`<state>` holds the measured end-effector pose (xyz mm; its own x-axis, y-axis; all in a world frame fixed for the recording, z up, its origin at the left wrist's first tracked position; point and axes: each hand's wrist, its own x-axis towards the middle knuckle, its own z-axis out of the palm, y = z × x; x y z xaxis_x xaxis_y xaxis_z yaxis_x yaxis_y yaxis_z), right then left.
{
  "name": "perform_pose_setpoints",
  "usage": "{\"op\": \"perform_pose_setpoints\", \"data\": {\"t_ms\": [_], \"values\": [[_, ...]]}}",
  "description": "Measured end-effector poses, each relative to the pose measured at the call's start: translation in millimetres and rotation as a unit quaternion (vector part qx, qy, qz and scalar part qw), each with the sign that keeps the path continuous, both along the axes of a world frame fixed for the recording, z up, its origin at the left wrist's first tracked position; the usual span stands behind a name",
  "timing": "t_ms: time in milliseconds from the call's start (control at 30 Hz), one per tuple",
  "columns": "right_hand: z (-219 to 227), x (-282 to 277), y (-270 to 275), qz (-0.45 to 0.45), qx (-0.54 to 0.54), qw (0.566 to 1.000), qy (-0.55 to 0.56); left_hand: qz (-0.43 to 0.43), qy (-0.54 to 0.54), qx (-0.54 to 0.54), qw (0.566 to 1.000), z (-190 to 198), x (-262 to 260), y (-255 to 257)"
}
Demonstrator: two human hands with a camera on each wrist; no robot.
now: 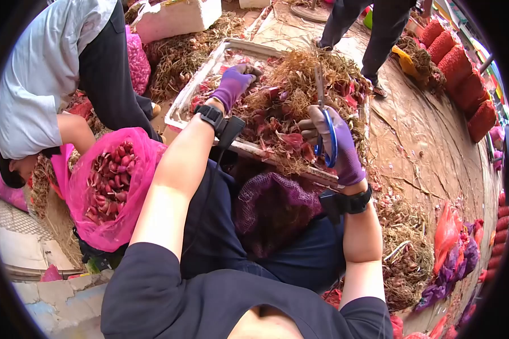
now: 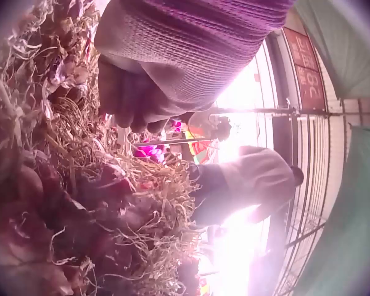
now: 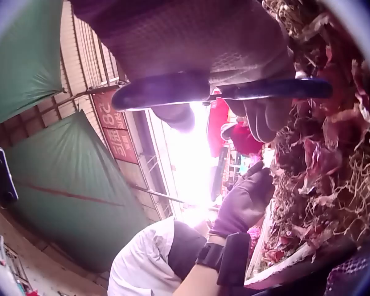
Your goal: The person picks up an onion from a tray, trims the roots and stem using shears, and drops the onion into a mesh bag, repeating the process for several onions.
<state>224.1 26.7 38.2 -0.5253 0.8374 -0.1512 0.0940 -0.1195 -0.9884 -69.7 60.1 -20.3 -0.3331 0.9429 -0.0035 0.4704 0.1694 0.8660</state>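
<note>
My right hand (image 1: pixel 345 141), in a purple and grey glove, holds scissors (image 1: pixel 333 138) by the blue handles. Their blades point away from me over the pile of dry roots and stalks (image 1: pixel 300 73). Toward the left of the white tray (image 1: pixel 178 101), my gloved left hand (image 1: pixel 236 85) hovers low with loosely bent fingers. Nothing shows between those fingers in the left wrist view, where they hang beside dry roots and papery skins (image 2: pixel 105 203). Red skins and shallots (image 1: pixel 266 116) litter the tray between my hands.
A pink bag of trimmed shallots (image 1: pixel 116 175) stands at my left, where a person (image 1: pixel 51 73) bends down. A purple mesh bag (image 1: pixel 271 203) lies between my legs. Root heaps (image 1: pixel 404 254) lie right, with filled red sacks (image 1: pixel 464 79) beyond. Another person's legs (image 1: pixel 373 34) stand behind the tray.
</note>
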Motion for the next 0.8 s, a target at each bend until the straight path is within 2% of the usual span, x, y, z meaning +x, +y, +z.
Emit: {"op": "perform_pose_setpoints", "data": {"t_ms": [67, 100, 167, 233, 300, 400, 500, 533, 567, 600, 633, 700, 800], "values": [[-5, -8, -2, 0.028, -0.019, 0.999, 0.003, 0.048, -0.23, 0.057, 0.97, -15, -8, 1], [-4, -13, -5, 0.028, -0.021, 0.999, 0.001, 0.049, -0.232, 0.055, 0.97, -15, -7, -1], [0, -20, -12, 0.021, -0.043, 0.999, 0.01, -0.01, 0.011, 0.088, 0.996, -13, 0, -1], [-4, -23, -10, 0.028, -0.026, 0.999, -0.001, -0.113, 0.142, 0.023, 0.983, -6, 19, -5], [-6, -24, -12, 0.033, -0.024, 0.999, 0.007, -0.088, 0.314, -0.035, 0.945, -11, 41, -5], [-10, -25, -14, 0.048, -0.009, 0.999, -0.017, -0.049, 0.351, -0.008, 0.935, -12, 53, -5], [-18, -22, -13, 0.054, -0.023, 0.997, -0.043, -0.053, 0.345, -0.042, 0.936, 14, 50, -4], [-17, -20, -15, 0.055, -0.022, 0.997, -0.042, -0.037, 0.306, -0.004, 0.951, 18, 46, -8], [-16, -16, -17, 0.072, -0.041, 0.996, -0.033, -0.026, 0.267, 0.035, 0.963, 22, 41, -12], [-15, -13, -19, 0.087, -0.062, 0.994, -0.023, -0.03, 0.274, -0.011, 0.961, 28, 39, -12], [-15, -12, -20, 0.083, -0.062, 0.994, -0.022, -0.035, 0.275, -0.01, 0.961, 26, 35, -13], [-14, -14, -23, 0.097, -0.155, 0.983, -0.003, -0.044, 0.248, 0.038, 0.967, 21, 28, -15], [-20, -18, -22, 0.082, -0.184, 0.98, 0.003, -0.042, 0.216, -0.001, 0.976, 31, 29, -17]]}}
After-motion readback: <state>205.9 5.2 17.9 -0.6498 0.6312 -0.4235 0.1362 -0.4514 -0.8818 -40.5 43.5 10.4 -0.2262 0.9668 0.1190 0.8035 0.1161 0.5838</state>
